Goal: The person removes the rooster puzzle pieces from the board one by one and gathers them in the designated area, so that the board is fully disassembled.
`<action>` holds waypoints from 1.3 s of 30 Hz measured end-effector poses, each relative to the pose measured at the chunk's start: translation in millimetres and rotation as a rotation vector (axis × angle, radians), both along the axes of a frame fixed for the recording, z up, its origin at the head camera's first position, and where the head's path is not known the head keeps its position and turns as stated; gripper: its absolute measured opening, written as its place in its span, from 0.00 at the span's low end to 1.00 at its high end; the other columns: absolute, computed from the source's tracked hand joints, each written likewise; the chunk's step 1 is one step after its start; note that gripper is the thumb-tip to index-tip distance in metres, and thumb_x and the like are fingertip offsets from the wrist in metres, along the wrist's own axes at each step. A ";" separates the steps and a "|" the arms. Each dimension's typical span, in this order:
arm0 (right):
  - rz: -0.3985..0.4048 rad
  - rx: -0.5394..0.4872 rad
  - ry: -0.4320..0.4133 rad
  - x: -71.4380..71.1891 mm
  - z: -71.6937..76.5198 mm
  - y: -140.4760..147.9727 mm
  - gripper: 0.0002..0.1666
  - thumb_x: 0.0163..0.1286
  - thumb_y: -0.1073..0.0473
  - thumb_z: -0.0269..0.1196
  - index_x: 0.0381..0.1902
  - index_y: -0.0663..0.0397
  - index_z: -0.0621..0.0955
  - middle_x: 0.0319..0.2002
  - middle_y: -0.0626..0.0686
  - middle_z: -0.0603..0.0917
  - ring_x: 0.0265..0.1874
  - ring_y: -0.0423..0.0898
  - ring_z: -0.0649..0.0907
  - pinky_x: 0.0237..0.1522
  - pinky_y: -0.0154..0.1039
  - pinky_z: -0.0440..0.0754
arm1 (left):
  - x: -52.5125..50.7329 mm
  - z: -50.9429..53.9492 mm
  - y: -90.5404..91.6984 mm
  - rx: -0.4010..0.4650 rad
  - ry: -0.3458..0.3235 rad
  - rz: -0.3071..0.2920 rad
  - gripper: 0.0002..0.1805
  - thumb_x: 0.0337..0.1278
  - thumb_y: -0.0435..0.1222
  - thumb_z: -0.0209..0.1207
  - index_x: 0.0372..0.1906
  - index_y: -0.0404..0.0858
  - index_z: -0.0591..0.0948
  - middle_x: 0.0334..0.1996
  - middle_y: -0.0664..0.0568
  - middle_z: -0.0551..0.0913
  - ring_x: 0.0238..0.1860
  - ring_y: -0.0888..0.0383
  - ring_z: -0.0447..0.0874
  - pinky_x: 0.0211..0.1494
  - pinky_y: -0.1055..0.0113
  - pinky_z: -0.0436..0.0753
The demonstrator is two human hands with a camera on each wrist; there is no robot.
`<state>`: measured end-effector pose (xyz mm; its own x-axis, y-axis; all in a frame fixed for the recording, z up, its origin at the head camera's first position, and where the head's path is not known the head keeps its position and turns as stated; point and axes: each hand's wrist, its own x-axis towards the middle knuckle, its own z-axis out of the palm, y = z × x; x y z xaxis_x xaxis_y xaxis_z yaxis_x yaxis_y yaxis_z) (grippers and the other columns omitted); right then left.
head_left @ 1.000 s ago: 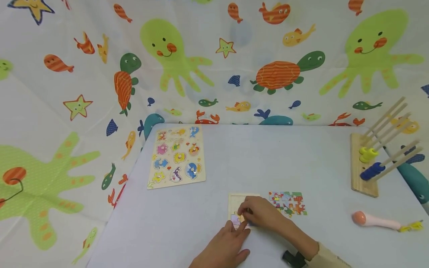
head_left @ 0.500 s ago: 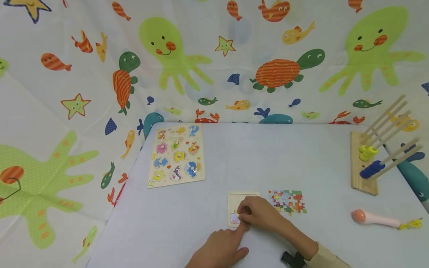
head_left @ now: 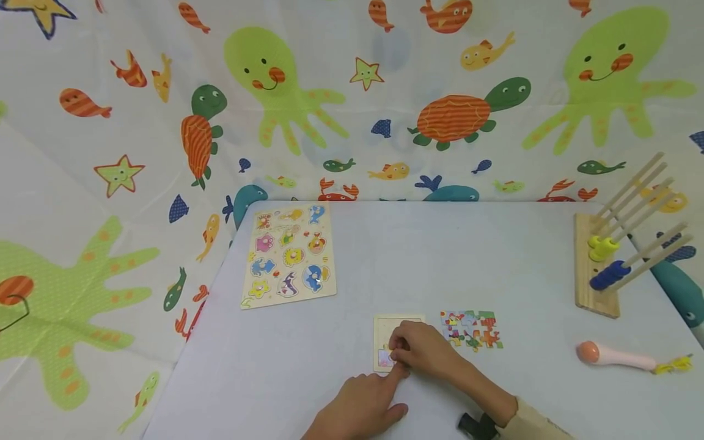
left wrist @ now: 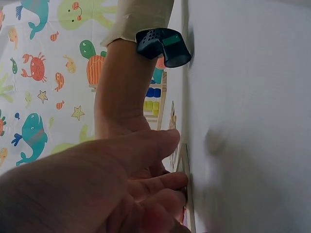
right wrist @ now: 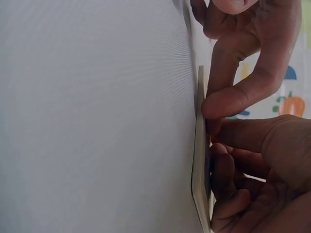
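In the head view a small wooden puzzle tray [head_left: 379, 330] lies on the table, with a pale purple jigsaw piece [head_left: 384, 358] in its lower left corner. My right hand [head_left: 426, 351] bends over the tray, thumb and fingertips pinching a jigsaw piece mostly hidden beneath them. From below, my left hand [head_left: 357, 403] reaches in, its straight index finger touching the tray's lower edge beside the right fingertips. The right wrist view shows both hands' fingertips meeting at the tray's thin edge [right wrist: 199, 170]. Right of the tray lies a group of colourful jigsaw pieces [head_left: 472, 330].
A wooden peg puzzle board [head_left: 288, 256] with sea animals lies at the back left. To the right stand a wooden bead stand [head_left: 599, 269] with tall pegs and a pink-handled toy [head_left: 618, 356] with a yellow cord. A printed sea-animal cloth [head_left: 330, 91] hangs behind the table.
My left fingers have drawn back slightly from the purple piece, leaving the index finger straight at the tray's edge. The right fingertips stay over the tray almost unmoved.
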<state>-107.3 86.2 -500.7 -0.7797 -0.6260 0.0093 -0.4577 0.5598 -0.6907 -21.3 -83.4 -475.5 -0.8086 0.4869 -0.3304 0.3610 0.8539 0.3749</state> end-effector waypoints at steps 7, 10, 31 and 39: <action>-0.009 0.010 -0.005 -0.6 1.0 -1.0 0.09 0.59 0.62 0.72 0.29 0.44 0.81 0.25 0.36 0.73 0.25 0.34 0.72 0.28 0.34 0.72 | -1.1 0.1 1.4 -0.007 -0.042 0.017 0.27 0.61 0.53 0.62 0.63 0.53 0.69 0.19 0.59 0.72 0.19 0.62 0.69 0.24 0.61 0.73; -0.012 0.013 -0.012 -0.2 0.6 -0.7 0.09 0.58 0.62 0.72 0.29 0.44 0.81 0.25 0.36 0.73 0.24 0.34 0.72 0.28 0.34 0.72 | -1.3 0.9 2.0 -0.008 -0.058 0.021 0.28 0.61 0.53 0.62 0.63 0.53 0.70 0.20 0.59 0.73 0.20 0.61 0.69 0.25 0.61 0.74; 0.003 -0.002 -0.091 -3.6 1.7 -1.6 0.10 0.60 0.59 0.71 0.28 0.41 0.79 0.25 0.37 0.75 0.25 0.35 0.73 0.28 0.34 0.74 | -2.3 4.2 -3.3 0.006 0.008 -0.013 0.24 0.61 0.52 0.62 0.59 0.53 0.71 0.20 0.58 0.74 0.20 0.61 0.71 0.25 0.60 0.73; 0.025 -0.059 -0.129 -2.4 3.9 0.5 0.10 0.59 0.62 0.70 0.28 0.42 0.79 0.22 0.37 0.76 0.22 0.34 0.74 0.26 0.34 0.74 | -2.1 3.1 -2.2 0.016 0.003 -0.009 0.23 0.61 0.52 0.62 0.59 0.52 0.72 0.18 0.60 0.71 0.19 0.62 0.68 0.24 0.62 0.73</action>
<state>-109.7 86.7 -496.8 -0.7610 -0.6466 -0.0526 -0.3762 0.5059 -0.7762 -23.4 -85.6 -472.4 -0.8053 0.4991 -0.3200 0.3697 0.8447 0.3871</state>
